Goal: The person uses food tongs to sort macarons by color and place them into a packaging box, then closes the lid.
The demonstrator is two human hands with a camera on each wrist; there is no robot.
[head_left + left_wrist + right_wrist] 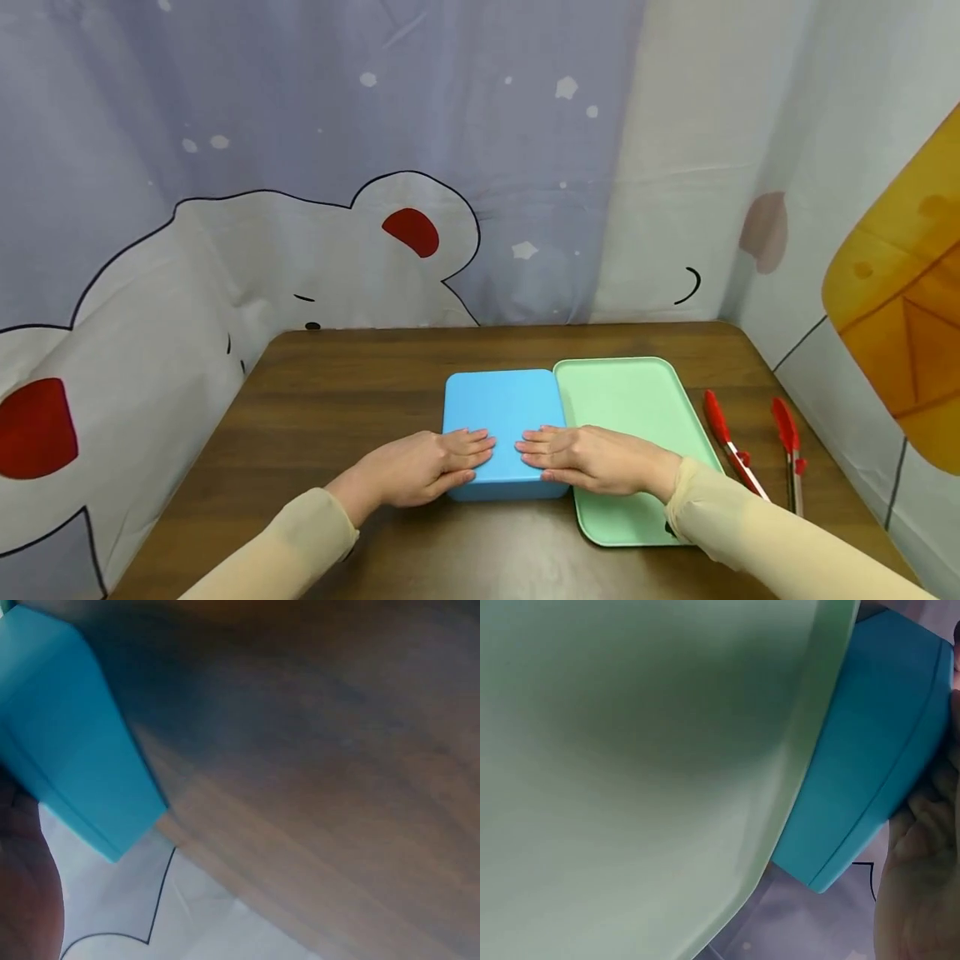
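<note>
A blue lidded box (502, 400) sits on the table, its lid lying flat on top. My left hand (431, 467) rests on the lid's left front part with the fingers straight and pointing inward. From the other side my right hand (592, 458) lies on the lid's right part, fingers also straight, its wrist over the green tray (622, 392). In the left wrist view the side of the blue box (75, 735) shows beside the palm. The right wrist view has the box wall (862, 742) right beside the tray's rim (802, 742).
Red-tipped tongs (737, 458) lie at the right of the tray, their two arms spread apart. The brown wooden table (360, 375) ends at a patterned curtain (525, 167) behind and at both sides.
</note>
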